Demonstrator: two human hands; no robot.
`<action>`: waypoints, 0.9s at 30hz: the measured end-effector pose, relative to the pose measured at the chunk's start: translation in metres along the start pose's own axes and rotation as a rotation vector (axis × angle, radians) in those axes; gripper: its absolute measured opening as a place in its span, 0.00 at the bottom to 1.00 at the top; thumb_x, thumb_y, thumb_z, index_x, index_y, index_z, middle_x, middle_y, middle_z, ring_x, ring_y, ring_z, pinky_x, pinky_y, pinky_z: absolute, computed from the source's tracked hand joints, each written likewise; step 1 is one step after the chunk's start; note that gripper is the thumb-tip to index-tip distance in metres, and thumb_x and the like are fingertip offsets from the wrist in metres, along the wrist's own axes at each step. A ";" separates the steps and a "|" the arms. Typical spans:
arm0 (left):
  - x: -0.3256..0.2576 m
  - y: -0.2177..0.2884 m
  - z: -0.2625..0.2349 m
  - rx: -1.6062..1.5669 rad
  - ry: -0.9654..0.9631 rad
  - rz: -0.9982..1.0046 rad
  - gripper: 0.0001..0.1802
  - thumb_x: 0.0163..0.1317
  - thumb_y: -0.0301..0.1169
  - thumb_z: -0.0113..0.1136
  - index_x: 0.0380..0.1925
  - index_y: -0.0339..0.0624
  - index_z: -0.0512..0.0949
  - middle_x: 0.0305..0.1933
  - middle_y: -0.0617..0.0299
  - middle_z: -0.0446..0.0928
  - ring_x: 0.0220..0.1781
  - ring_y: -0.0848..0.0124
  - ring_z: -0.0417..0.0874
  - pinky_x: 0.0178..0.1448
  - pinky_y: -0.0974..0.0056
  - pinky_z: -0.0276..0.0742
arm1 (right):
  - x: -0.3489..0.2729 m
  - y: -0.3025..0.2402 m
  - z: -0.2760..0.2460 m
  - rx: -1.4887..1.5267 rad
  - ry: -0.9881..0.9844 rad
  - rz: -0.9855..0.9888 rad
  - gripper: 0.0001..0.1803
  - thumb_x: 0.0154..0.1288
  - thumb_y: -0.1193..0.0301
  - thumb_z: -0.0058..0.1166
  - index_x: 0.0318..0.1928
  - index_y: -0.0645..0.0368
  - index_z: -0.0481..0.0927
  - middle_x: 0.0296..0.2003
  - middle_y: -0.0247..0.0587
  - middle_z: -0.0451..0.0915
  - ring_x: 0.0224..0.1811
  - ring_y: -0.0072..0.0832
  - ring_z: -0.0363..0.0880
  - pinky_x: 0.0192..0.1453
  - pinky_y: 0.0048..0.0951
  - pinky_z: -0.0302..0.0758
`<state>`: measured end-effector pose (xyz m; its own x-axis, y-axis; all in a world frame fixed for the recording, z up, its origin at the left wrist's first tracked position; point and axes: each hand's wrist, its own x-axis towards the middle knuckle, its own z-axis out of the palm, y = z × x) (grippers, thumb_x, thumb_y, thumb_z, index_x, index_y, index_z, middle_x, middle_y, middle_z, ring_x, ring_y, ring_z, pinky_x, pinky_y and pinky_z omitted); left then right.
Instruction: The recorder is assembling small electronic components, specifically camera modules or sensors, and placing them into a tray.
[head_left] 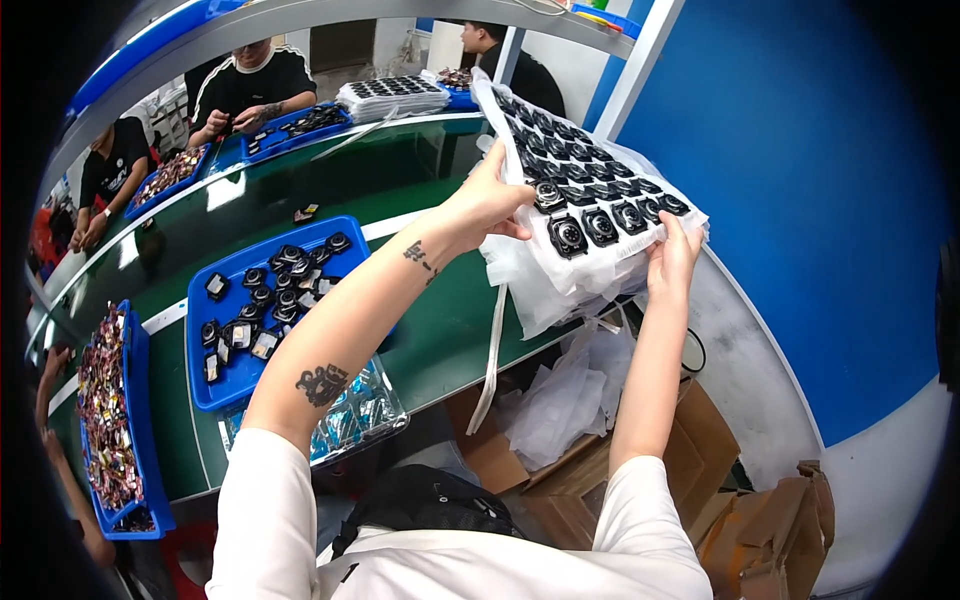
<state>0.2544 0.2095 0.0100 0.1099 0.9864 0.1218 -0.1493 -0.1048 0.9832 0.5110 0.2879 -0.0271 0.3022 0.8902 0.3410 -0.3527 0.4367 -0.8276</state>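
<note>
Both my arms reach forward to a white tray with rows of black watch cases set in it. The tray lies tilted on a stack of white trays and soft wrapping at the far right of the bench. My left hand is closed on its left edge, the thumb by the corner watch case. My right hand grips the near edge toward the right corner, fingers on top. To the left, a blue tray holds several loose black watch cases, some face up, some showing pale undersides.
A clear box of blue packets sits at the bench edge. Blue bins of small wired parts stand left. Open cardboard boxes and white plastic wrap lie below. A metal shelf post rises behind the tray. Co-workers sit across the green conveyor.
</note>
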 end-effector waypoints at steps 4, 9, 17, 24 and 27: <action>-0.026 -0.003 -0.019 0.035 -0.002 0.085 0.46 0.56 0.18 0.52 0.71 0.53 0.42 0.46 0.55 0.77 0.31 0.71 0.81 0.23 0.70 0.79 | -0.033 -0.004 0.032 0.037 -0.100 -0.150 0.23 0.61 0.83 0.49 0.57 0.58 0.63 0.49 0.41 0.74 0.47 0.30 0.78 0.44 0.29 0.82; -0.072 -0.008 -0.039 -0.009 0.019 0.151 0.48 0.57 0.20 0.53 0.72 0.52 0.36 0.45 0.51 0.78 0.31 0.70 0.82 0.22 0.70 0.79 | -0.065 -0.005 0.046 0.023 -0.213 -0.235 0.27 0.64 0.84 0.46 0.62 0.59 0.60 0.54 0.43 0.72 0.51 0.29 0.77 0.51 0.28 0.79; -0.230 -0.015 -0.063 -0.080 0.262 0.250 0.46 0.59 0.19 0.50 0.72 0.50 0.35 0.59 0.50 0.70 0.36 0.70 0.82 0.20 0.72 0.79 | -0.191 -0.019 0.088 0.143 -0.432 -0.156 0.36 0.65 0.85 0.44 0.70 0.60 0.47 0.62 0.50 0.65 0.60 0.31 0.69 0.61 0.30 0.69; -0.345 -0.036 -0.083 -0.202 0.543 0.080 0.47 0.54 0.15 0.46 0.72 0.48 0.36 0.59 0.50 0.69 0.33 0.71 0.82 0.17 0.72 0.80 | -0.291 0.000 0.101 0.129 -0.580 0.007 0.39 0.63 0.85 0.46 0.70 0.68 0.41 0.65 0.53 0.59 0.65 0.33 0.62 0.68 0.31 0.58; -0.373 -0.047 -0.097 -0.223 0.585 -0.001 0.46 0.56 0.16 0.46 0.72 0.49 0.36 0.56 0.50 0.72 0.32 0.71 0.83 0.18 0.72 0.80 | -0.316 0.014 0.102 0.074 -0.638 0.105 0.38 0.65 0.84 0.42 0.71 0.63 0.41 0.64 0.52 0.62 0.62 0.32 0.67 0.64 0.33 0.66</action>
<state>0.1256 -0.1413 -0.0948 -0.4363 0.8991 -0.0355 -0.3580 -0.1373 0.9236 0.3198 0.0257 -0.1010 -0.3144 0.8210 0.4767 -0.4185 0.3308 -0.8458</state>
